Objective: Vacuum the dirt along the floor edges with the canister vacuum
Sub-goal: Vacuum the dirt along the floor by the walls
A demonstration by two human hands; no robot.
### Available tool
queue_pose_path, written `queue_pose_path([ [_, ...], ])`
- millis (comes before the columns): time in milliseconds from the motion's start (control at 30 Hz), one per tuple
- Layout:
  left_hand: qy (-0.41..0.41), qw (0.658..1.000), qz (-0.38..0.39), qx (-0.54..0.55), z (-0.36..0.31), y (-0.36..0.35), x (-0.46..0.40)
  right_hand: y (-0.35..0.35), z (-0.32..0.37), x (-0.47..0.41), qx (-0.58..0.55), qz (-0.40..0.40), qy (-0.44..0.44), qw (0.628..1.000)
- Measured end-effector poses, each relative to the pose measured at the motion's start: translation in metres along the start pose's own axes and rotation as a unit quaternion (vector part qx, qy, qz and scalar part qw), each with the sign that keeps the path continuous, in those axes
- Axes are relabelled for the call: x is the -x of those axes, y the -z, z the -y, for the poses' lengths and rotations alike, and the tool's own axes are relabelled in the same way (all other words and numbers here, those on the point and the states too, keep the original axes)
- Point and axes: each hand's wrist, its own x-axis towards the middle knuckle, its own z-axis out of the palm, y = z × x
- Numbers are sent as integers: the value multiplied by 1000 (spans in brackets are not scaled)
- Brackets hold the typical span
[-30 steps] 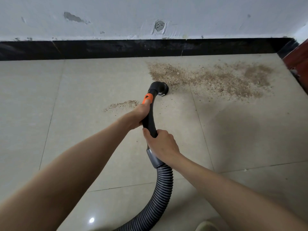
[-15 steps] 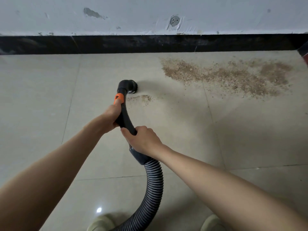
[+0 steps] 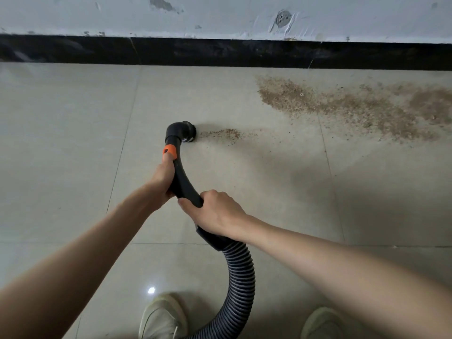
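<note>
The black vacuum handle tube (image 3: pixel 184 182) curves up to a brush nozzle (image 3: pixel 186 133) pressed on the tiled floor. My left hand (image 3: pixel 162 181) grips the tube just below its orange collar (image 3: pixel 170 150). My right hand (image 3: pixel 215 212) grips the tube lower down, where the ribbed hose (image 3: pixel 238 277) joins. A small streak of brown dirt (image 3: pixel 223 135) lies just right of the nozzle. A large patch of dirt (image 3: pixel 354 106) spreads along the floor near the wall, further right.
A black skirting board (image 3: pixel 220 52) runs along the foot of a scuffed white wall (image 3: pixel 220 15). My two pale shoes (image 3: pixel 162 316) (image 3: pixel 322 322) stand at the bottom, with the hose passing between them.
The nozzle has swept left from the edge of the big dirt patch to the small streak. The view has shifted left, hiding the red-brown door edge at the right.
</note>
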Motion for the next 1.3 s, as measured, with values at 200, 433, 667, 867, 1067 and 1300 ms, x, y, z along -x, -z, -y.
queue_pose_path([
  [200,8,1000,-5,-7,8,-6,4,2,-5,11,-2,2,-6,1000],
  [433,9,999,20,-36,1,-17,5,9,-8,12,-9,-8,-22,1000],
  [667,9,999,-18,-27,-3,-18,4,14,-4,9,-13,9,-13,1000],
  [867,30,999,-26,-16,20,-20,18,10,-18,31,-8,24,-14,1000],
  [1067,24,999,-4,-34,20,-42,22,18,-28,39,-22,-2,-32,999],
  [1300,22,998,-60,5,27,-13,22,13,-13,33,-1,40,1,999],
])
